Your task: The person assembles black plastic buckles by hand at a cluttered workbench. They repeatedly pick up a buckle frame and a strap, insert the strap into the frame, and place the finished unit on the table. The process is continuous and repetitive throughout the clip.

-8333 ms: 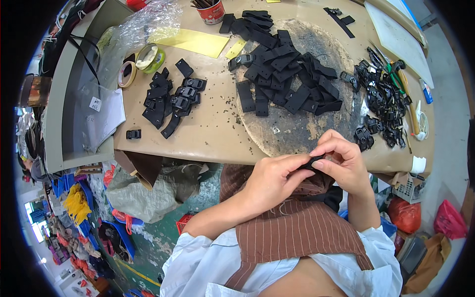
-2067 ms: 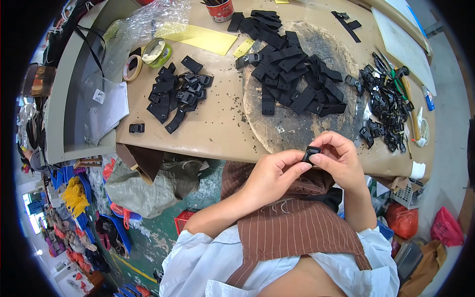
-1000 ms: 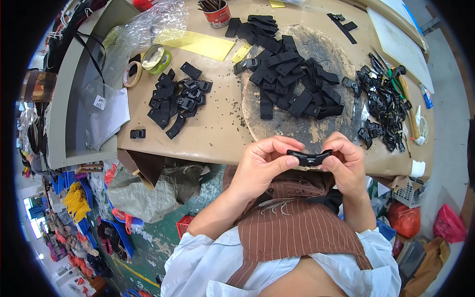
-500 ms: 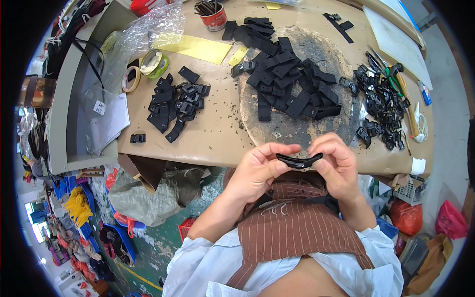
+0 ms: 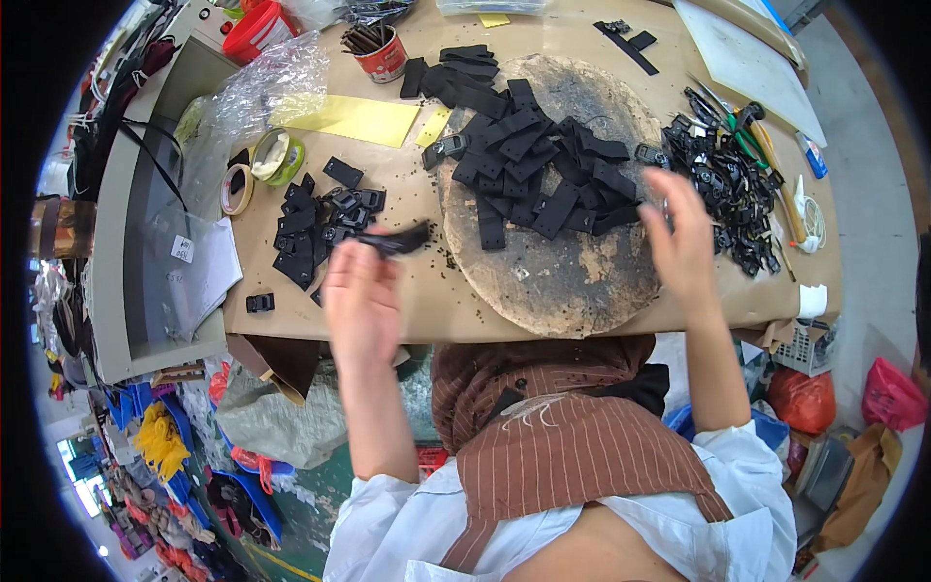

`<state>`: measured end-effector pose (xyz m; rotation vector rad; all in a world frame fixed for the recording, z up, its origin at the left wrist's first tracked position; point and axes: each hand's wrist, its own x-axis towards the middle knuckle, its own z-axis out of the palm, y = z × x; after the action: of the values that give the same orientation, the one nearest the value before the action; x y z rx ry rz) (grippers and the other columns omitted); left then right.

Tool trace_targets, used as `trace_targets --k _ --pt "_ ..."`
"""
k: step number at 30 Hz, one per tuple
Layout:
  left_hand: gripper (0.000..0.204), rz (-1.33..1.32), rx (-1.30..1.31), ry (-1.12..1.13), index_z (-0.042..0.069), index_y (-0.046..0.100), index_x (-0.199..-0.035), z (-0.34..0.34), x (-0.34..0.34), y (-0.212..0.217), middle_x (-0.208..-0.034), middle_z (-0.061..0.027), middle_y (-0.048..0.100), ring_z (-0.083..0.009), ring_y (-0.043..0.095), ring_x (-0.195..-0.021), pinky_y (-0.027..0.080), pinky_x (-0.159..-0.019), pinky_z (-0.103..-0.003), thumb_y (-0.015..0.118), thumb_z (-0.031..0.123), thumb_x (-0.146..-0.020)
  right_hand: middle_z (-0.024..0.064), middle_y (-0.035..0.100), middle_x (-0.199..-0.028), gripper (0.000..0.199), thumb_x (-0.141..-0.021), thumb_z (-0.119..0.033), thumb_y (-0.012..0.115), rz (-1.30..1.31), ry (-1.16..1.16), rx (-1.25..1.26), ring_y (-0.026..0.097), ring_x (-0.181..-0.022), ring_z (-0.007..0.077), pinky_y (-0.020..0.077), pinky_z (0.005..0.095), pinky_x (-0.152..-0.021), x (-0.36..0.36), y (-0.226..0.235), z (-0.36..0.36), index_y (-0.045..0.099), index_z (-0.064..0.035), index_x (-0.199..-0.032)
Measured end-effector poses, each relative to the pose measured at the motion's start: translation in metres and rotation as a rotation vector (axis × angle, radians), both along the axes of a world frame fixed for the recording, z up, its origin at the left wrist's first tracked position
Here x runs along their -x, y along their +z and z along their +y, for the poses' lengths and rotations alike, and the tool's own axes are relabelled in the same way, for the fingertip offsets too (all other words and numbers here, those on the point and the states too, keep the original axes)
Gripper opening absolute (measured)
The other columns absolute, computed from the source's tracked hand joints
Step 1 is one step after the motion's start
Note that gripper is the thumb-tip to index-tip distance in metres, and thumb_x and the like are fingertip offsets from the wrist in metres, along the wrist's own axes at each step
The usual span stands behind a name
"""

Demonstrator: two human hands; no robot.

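Parting now: left hand (image 5: 361, 301) carries the joined black strap piece (image 5: 393, 240) left of the round board (image 5: 562, 281), pinched; right hand (image 5: 684, 238) has let go, open, empty above the board's right edge

The scene is brightly and evenly lit from overhead, with only soft, short shadows under the parts on the brown paper-covered table (image 5: 543, 320). Glare shines off crumpled clear plastic (image 5: 257, 92) at upper left. Both hands, the left hand (image 5: 361, 303) and right hand (image 5: 685, 242), are smeared by motion blur. Fisheye distortion bends the table edges, and black corners frame the circular picture.
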<state>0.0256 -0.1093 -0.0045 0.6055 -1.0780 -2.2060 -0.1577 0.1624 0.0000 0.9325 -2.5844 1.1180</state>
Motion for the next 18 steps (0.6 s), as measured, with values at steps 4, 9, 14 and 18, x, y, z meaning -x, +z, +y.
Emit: trace_targets --k 4,9,14,18 --pt "0.041 -0.873 1.146 0.556 0.001 0.051 -0.118 -0.053 -0.008 -0.007 -0.11 -0.0076 0.053 -0.0077 0.054 -0.075 0.045 -0.066 -0.02 0.067 0.016 -0.083 0.0132 0.059 -0.104 0.025 -0.079 -0.003 0.058 0.194 -0.077 -0.146 0.055 -0.095 0.0318 0.0437 0.0374 -0.084 0.052 -0.022 0.015 0.059 -0.0031 -0.105" --pt "0.043 -0.516 0.887 0.264 0.0 0.048 -0.118 -0.005 -0.001 -0.007 -0.113 -0.0091 0.048 -0.0113 0.055 -0.078 0.048 -0.067 -0.023 0.067 0.006 -0.08 0.0142 0.063 -0.095 0.015 -0.086 -0.005 0.051 0.218 -0.144 -0.108 0.057 -0.09 0.0328 0.0442 0.0379 -0.081 0.069 -0.024 0.013 0.062 -0.0025 -0.096" --pt "0.054 -0.124 0.269 -0.532 0.004 0.035 -0.132 0.085 0.01 0.014 -0.12 -0.0133 0.051 -0.0181 0.057 -0.099 0.049 -0.084 -0.03 0.058 -0.003 -0.083 0.0138 0.064 -0.086 0.013 -0.085 0.0 0.054 -0.202 0.05 0.152 0.063 -0.079 0.0226 0.0476 0.0276 -0.07 0.002 0.029 -0.005 0.063 0.0011 -0.094" --pt "0.031 -0.134 0.082 -0.777 -0.001 0.05 -0.119 0.109 0.02 0.003 -0.104 -0.0117 0.061 -0.0163 0.063 -0.092 0.053 -0.077 -0.027 0.056 0.005 -0.089 0.0107 0.063 -0.081 0.014 -0.079 -0.001 0.062 -0.299 0.48 0.034 0.061 -0.071 0.0207 0.0489 0.0279 -0.065 -0.06 0.045 -0.019 0.063 0.0011 -0.093"
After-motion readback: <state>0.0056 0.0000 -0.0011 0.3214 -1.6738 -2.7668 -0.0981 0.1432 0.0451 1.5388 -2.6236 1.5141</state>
